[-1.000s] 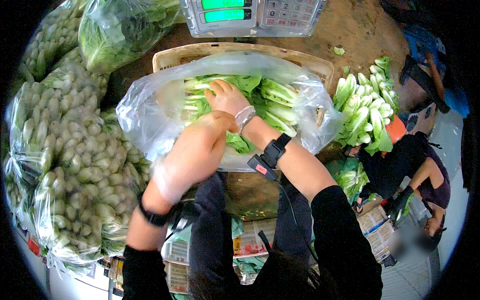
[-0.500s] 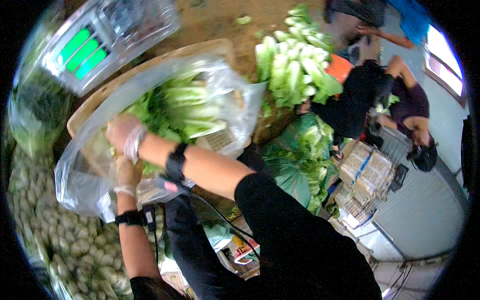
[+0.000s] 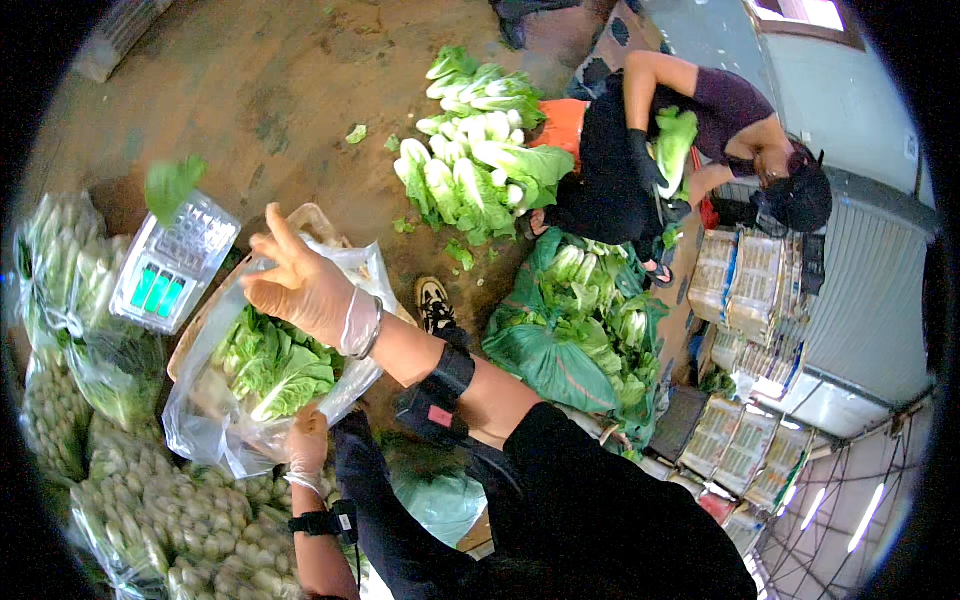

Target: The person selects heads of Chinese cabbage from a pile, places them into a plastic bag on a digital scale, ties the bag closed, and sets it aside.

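Bag of greens (image 3: 270, 375) (clear plastic) beneath spread right fingers (image 3: 272, 240), left fingers (image 3: 305, 432) pinching its edge

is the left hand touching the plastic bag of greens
Touching: the head view shows the left hand gripping the lower edge of the plastic bag.

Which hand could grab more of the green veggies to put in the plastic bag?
Probably the right hand: it is open and empty above the plastic bag. The left hand grips the bag's lower edge, holding it.
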A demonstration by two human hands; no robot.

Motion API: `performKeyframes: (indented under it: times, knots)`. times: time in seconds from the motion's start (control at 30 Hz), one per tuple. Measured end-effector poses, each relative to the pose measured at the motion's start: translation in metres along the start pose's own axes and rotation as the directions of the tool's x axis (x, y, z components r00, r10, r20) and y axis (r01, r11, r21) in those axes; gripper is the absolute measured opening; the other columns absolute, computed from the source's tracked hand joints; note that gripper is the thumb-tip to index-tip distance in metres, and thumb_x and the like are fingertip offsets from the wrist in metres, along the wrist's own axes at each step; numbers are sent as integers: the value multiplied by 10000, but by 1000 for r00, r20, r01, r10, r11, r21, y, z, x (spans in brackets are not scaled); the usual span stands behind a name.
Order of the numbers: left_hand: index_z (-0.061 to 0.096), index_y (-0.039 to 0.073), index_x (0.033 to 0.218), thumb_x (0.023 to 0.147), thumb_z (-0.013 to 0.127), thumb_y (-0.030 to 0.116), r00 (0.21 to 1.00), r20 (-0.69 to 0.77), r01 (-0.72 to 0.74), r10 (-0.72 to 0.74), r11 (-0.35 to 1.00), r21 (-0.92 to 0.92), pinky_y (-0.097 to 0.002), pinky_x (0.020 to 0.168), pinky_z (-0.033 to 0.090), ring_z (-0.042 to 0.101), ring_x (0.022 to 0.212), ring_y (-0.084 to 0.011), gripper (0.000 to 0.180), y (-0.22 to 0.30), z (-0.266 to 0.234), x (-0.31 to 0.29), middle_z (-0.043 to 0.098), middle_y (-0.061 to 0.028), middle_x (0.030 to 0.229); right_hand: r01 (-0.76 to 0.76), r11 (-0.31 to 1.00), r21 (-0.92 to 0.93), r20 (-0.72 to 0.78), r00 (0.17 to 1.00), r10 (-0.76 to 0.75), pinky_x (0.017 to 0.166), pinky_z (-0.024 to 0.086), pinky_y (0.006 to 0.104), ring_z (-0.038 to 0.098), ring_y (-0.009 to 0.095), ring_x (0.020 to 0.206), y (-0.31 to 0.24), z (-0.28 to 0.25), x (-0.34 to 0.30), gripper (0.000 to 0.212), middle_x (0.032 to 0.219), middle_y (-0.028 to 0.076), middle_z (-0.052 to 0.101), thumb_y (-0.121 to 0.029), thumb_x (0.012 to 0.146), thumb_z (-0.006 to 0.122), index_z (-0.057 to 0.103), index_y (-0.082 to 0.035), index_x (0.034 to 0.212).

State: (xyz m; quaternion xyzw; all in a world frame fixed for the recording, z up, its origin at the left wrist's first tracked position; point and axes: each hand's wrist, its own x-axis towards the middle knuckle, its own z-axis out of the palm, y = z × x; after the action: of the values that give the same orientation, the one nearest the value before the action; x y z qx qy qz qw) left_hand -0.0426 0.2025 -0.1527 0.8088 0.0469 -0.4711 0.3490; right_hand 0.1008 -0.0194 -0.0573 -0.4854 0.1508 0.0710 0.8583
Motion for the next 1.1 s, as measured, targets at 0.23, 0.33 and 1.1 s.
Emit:
performKeyframes:
  times: [0.23,0.33,1.1]
  knots:
    - [561,-29,1074,861,542,109,952,173,-178,252,917,-357,-260,703,455,563,751,-136,255,46,79,0,625,-97,878,-337,605,-722,-332,935,124,729,496,267,635,149,799,55,-121,-127,294,895,122,654,-172,824,605,587,-33,1082]
    - [563,-22,1073,838,535,119,887,448,143,113,855,-498,-274,705,454,568,770,-149,276,74,135,2,626,-107,909,-332,400,-854,-312,943,117,677,492,325,631,258,763,80,-171,-143,280,894,144,643,-202,834,560,590,-49,1067]
    - [571,33,1106,838,511,257,883,317,-381,346,923,56,-383,853,437,549,1005,-347,355,12,369,231,579,-194,1088,-627,-659,-415,-329,779,-534,969,302,507,439,328,1147,15,-562,38,577,1197,126,501,-292,727,648,441,-136,1242]
